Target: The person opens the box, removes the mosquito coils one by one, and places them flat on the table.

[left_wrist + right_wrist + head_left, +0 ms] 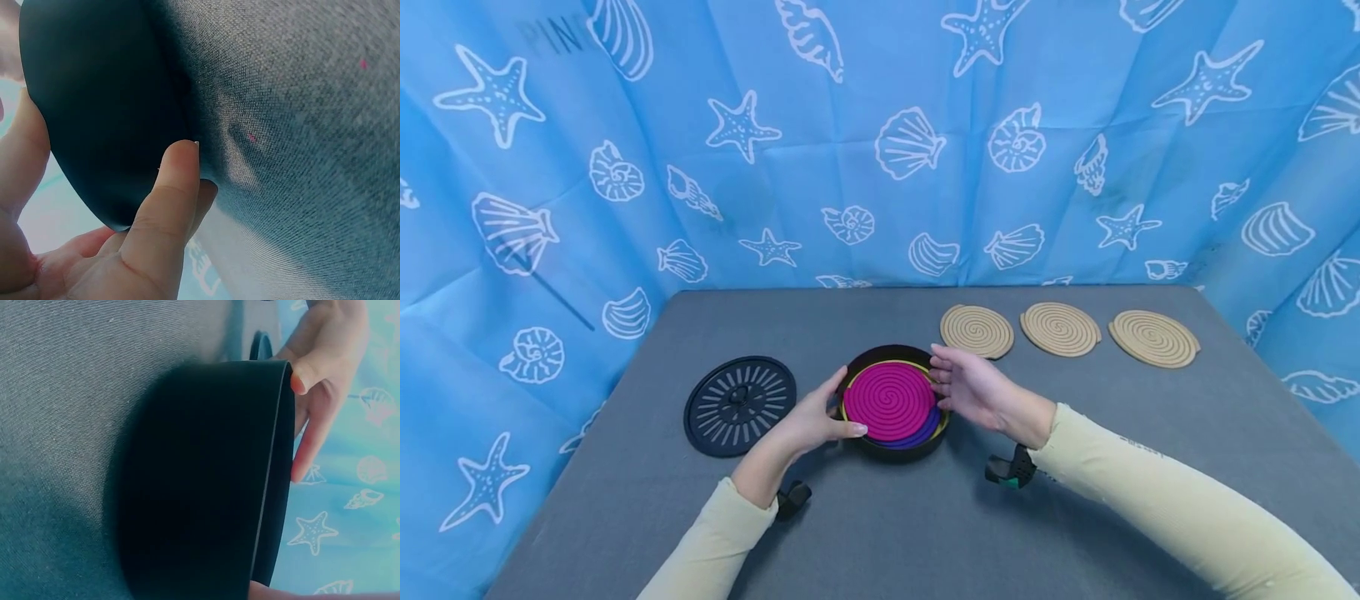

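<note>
A round black mosquito coil holder [895, 455] stands on the table with its top uncovered. Inside, a pink mosquito coil [889, 400] lies over a purple coil [913, 437], and a yellow coil [942, 423] shows at the edge beneath. My left hand [808, 425] grips the holder's left side, its thumb over the near rim and other fingers against the outer wall [100, 112]. On the right, my right hand [973, 387] has its fingers loosely extended at the rim; a fingertip [265, 592] shows there in the right wrist view.
A black slotted lid [741, 407] lies left of the holder. Three tan mosquito coils, at left [977, 331], middle [1060, 328] and right [1154, 338], lie in a row toward the back right. A blue seashell-print curtain [880, 150] hangs behind the grey table [880, 533].
</note>
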Motion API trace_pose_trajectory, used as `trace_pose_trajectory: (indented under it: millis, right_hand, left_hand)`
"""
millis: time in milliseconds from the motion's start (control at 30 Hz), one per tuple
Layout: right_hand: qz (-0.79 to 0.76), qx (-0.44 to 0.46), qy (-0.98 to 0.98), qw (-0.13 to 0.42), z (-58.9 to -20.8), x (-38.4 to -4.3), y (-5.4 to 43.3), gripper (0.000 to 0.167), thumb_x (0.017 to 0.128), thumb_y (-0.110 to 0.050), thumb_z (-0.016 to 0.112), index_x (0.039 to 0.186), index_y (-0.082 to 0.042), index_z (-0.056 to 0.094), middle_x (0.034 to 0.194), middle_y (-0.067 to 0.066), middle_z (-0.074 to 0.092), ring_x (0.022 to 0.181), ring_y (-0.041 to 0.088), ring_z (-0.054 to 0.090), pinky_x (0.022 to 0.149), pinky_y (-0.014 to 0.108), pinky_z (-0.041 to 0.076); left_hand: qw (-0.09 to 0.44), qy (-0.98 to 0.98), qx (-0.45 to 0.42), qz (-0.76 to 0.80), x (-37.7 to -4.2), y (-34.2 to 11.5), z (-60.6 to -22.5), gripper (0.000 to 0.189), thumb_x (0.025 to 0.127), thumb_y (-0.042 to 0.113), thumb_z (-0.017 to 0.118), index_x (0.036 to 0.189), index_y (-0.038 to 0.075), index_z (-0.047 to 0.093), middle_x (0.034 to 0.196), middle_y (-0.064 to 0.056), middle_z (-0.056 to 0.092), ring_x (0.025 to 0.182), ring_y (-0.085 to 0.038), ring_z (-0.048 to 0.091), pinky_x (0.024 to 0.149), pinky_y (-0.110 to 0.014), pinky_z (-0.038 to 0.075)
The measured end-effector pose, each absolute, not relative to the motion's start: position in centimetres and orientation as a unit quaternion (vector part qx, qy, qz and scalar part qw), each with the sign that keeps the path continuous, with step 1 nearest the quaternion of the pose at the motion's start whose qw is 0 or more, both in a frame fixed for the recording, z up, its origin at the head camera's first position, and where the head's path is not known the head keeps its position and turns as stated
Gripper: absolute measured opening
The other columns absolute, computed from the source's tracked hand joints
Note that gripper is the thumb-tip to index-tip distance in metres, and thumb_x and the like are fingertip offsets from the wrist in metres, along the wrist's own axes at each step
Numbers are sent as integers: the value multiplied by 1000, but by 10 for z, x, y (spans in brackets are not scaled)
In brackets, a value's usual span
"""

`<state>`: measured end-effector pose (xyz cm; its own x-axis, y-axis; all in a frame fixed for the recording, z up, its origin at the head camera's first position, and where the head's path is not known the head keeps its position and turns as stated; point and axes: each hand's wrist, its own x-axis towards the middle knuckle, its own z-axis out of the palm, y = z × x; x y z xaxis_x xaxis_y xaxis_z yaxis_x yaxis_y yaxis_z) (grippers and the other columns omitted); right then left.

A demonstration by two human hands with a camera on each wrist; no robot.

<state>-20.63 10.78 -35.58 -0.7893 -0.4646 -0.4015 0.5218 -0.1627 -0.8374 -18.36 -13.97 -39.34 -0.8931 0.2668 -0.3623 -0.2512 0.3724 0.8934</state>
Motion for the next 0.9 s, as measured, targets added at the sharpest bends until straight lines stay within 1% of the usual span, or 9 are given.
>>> trace_pose_trajectory:
  millis: [300,433,567,667,767,833,900]
  right_hand:
    - [-760,9,547,351,-351,-208,119,68,106,-29,26,150,8,-11,157,29,-12,145,44,-5,116,56,3]
    - [-753,3,552,359,-349,-208,123,65,106,-26,25,150,9,-8,156,30,-12,144,45,-1,116,56,7]
    - [-743,-1,574,344,-348,-205,124,60,105,-21,27,149,11,3,156,32,-3,144,46,8,115,57,16]
    - [-742,0,585,329,-349,-203,125,53,104,-17,29,145,13,14,155,33,6,142,46,14,113,58,22]
    - [-748,5,581,319,-350,-202,125,50,104,-14,32,143,13,18,155,34,10,142,45,17,113,56,24]
    - [-750,7,580,318,-350,-202,125,51,104,-13,33,145,12,17,155,33,11,141,43,20,113,54,26]
    - [-750,10,580,317,-351,-202,123,51,104,-14,35,146,11,20,154,32,19,136,40,30,109,48,34]
  left_hand:
    - [236,792,10,562,-184,-140,-392,90,87,7,73,157,18,16,158,-23,16,136,-47,31,97,-50,47]
    - [235,790,9,567,-184,-140,-393,90,87,7,73,157,18,17,158,-23,17,137,-46,31,97,-50,47]
    - [234,790,9,567,-184,-140,-393,91,87,7,73,157,19,16,158,-23,17,137,-46,31,98,-50,47]
    - [235,789,8,567,-184,-140,-393,91,87,7,73,157,18,16,158,-22,16,137,-46,31,98,-50,47]
    - [236,789,9,567,-184,-140,-393,91,87,7,73,157,18,16,159,-22,16,137,-46,31,97,-50,47]
    - [236,790,9,565,-184,-140,-393,92,87,7,73,157,19,16,159,-22,16,137,-46,32,97,-50,48]
    - [236,792,9,564,-183,-140,-392,92,86,6,73,157,19,17,159,-22,16,136,-45,32,96,-50,48]
